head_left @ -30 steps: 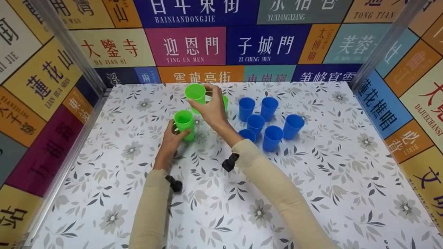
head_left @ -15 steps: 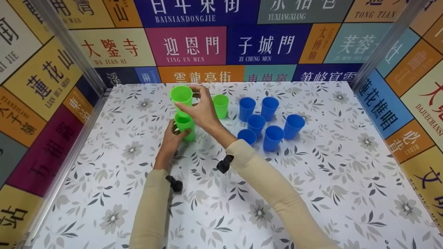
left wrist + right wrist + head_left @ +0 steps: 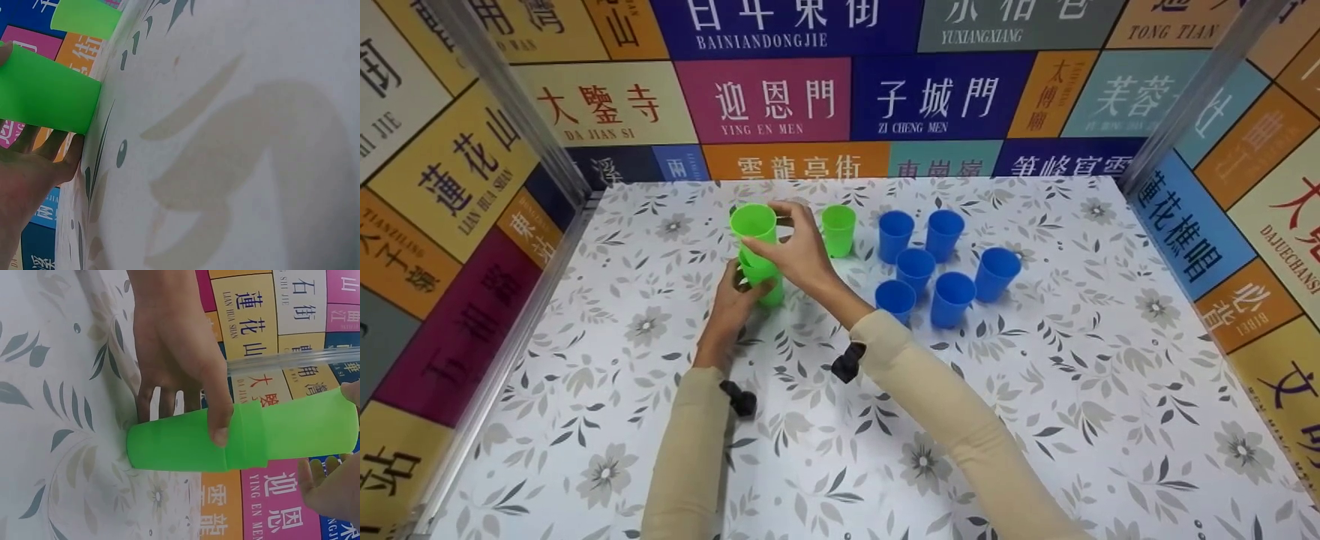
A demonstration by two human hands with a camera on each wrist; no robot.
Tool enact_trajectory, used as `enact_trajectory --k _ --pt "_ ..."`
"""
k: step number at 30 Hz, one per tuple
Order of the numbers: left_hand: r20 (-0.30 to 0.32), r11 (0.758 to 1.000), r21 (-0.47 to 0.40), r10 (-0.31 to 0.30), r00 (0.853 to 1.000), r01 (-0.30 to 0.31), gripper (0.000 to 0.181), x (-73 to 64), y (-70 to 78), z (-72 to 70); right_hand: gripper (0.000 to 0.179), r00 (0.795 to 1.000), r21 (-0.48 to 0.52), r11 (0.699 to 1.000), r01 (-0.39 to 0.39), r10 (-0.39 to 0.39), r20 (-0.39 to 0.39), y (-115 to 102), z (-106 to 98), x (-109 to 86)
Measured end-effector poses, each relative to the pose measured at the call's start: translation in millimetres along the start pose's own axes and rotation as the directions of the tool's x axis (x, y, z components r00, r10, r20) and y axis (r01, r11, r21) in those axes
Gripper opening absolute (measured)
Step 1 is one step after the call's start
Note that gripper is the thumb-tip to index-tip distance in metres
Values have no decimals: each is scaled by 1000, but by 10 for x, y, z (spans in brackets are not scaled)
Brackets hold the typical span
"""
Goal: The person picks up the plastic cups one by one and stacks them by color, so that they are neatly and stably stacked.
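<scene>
My left hand (image 3: 726, 304) grips the lower green cups (image 3: 770, 297), which stand upright on the table as a stack. In the right wrist view a double rim shows on this stack (image 3: 180, 444). Above it my right hand (image 3: 802, 251) pinches another green cup (image 3: 754, 223) near its rim, thumb in front and fingers behind. That upper cup (image 3: 309, 427) has its narrow base inside the stack's mouth, with most of its wall still showing. Just to the right, a single green cup (image 3: 838, 231) stands upright, apart from both hands.
Several blue cups (image 3: 952, 300) stand upright in a loose group right of the hands. A floral cloth (image 3: 825, 450) covers the table. Printed panels (image 3: 772, 97) wall in its back and sides.
My right hand has carried its green cup leftward over the stack, then lowered it into the mouth. The single green cup behind is uncovered. My left hand has stayed in place.
</scene>
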State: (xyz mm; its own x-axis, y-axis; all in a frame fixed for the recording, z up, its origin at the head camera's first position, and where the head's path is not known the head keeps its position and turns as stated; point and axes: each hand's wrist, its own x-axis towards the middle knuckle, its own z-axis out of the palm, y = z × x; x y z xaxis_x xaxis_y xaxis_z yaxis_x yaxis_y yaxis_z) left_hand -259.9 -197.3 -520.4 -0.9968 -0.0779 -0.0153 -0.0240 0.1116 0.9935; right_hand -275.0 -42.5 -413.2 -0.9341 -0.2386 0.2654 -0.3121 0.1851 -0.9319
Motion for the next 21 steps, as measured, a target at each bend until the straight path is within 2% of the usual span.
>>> enact_trajectory --k 6,12,21 --pt "-14 998 56 -1 1000 2 69 10 -8 15 57 1000 25 1000 7 -6 -27 31 -85 26" --pt "-16 998 57 -10 1000 11 70 3 2 28 55 994 0 1000 -10 10 -106 124 -193 61" --pt "-15 998 55 -8 1000 8 73 -12 12 28 60 989 -4 998 -57 56 -136 284 -343 101"
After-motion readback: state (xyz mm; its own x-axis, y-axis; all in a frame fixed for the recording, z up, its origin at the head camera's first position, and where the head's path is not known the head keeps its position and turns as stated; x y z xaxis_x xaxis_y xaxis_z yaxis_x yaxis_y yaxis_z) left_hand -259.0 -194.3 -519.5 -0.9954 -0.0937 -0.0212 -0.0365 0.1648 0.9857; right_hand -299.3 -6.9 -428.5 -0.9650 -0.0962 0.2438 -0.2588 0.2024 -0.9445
